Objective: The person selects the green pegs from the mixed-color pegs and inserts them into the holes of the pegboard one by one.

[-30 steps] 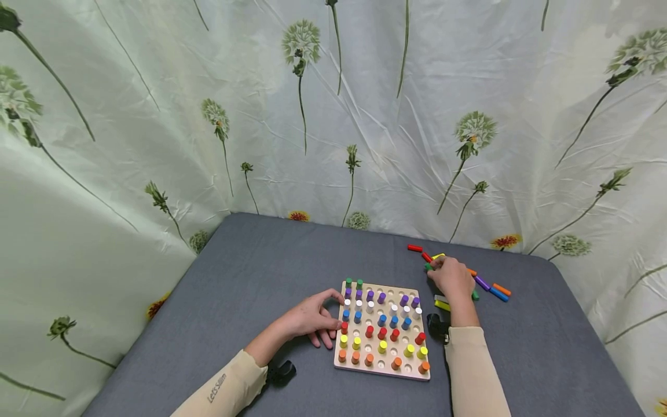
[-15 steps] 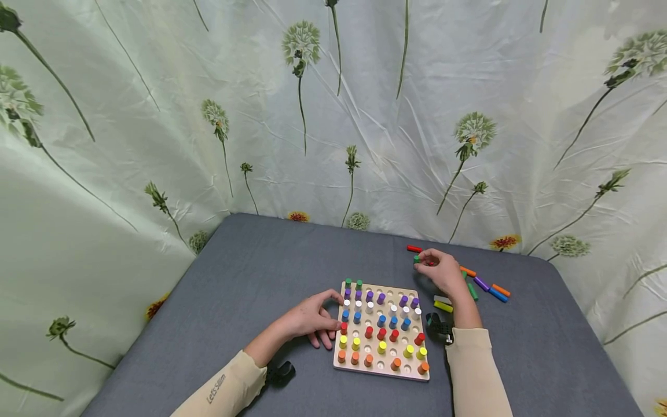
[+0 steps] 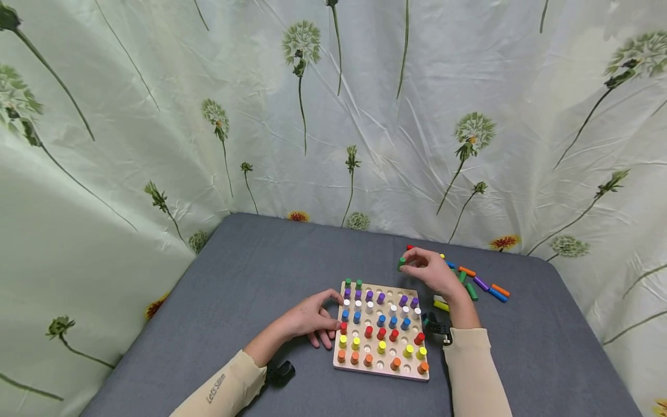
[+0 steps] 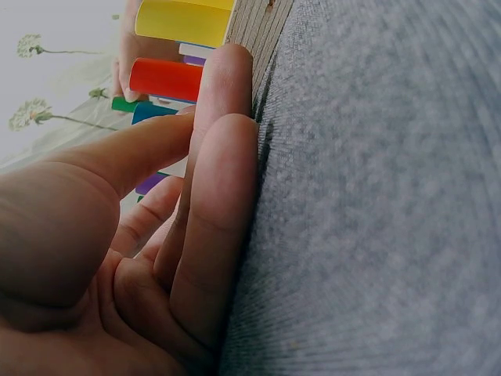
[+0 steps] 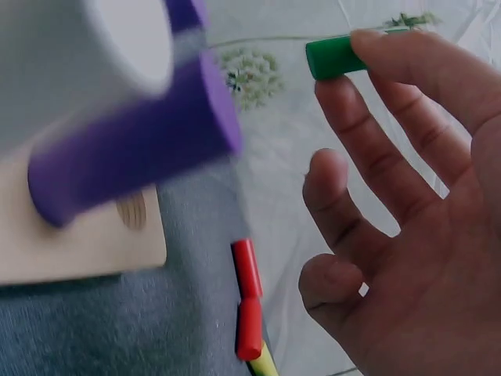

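Observation:
A square wooden pegboard [image 3: 384, 371] holds rows of coloured pegs, with some holes bare. My left hand [image 3: 310, 315] touches the board's left edge, its thumb tip beside a red peg [image 4: 164, 79] and its fingers extended along the side. Between thumb and fingertips my right hand [image 3: 438, 275] pinches a green peg [image 5: 333, 56], raised beyond the board's back right corner. In the back row two green pegs [image 3: 359, 284] stand at the left end. Purple pegs [image 5: 133, 141] fill part of the row in front of it.
Loose pegs lie on the grey cloth-covered table [image 3: 281, 260] right of and behind the board, among them an orange one [image 3: 501, 290], a purple one [image 3: 481, 283] and a red one [image 5: 250, 329]. A flower-patterned curtain [image 3: 260, 116] hangs behind the table.
My right hand has lifted the green peg from the loose pile and carried it left toward the board's back edge. The left hand keeps its place.

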Demonstrator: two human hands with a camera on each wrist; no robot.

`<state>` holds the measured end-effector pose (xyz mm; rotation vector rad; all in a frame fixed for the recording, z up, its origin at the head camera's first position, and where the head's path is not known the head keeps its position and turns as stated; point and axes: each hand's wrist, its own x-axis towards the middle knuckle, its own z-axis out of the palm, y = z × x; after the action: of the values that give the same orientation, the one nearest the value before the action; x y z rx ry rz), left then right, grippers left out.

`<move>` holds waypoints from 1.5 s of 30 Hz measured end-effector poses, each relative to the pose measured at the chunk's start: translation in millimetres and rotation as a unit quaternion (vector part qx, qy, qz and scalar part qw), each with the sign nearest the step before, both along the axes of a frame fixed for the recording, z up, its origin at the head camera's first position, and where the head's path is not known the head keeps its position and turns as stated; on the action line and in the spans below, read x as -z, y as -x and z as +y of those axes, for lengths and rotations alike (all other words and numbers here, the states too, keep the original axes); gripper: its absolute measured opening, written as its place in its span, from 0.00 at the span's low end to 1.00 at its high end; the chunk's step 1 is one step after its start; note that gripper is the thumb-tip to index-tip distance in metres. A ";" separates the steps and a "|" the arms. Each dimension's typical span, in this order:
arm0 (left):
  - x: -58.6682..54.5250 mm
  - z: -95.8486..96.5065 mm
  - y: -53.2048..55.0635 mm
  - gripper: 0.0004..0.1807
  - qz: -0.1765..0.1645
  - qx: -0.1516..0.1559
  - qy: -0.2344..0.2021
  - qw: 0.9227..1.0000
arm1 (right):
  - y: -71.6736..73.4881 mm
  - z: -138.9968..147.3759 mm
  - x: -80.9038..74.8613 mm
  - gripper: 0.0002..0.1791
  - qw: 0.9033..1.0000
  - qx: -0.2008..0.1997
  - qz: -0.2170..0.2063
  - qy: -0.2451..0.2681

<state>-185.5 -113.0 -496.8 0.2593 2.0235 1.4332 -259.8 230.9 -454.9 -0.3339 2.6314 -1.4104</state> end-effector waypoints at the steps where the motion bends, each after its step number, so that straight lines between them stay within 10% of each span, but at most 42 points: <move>1: 0.0 -0.2 -0.1 0.22 -0.001 0.000 0.000 1.000 | 0.2 -1.9 0.0 0.16 1.000 -0.013 0.003 -0.001; 12: 0.4 -1.7 -0.7 0.22 -0.002 -0.005 0.003 1.000 | -1.0 -28.6 0.9 0.07 0.994 -0.104 0.003 -0.021; 45: -3.0 -0.2 0.8 0.23 -0.015 -0.001 -0.003 1.000 | 10.4 -59.4 2.2 0.04 0.976 -0.191 -0.037 -0.100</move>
<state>-186.4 -113.2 -493.9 0.2379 1.9966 1.4369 -270.2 171.5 -457.1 -0.7009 2.4486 -1.0072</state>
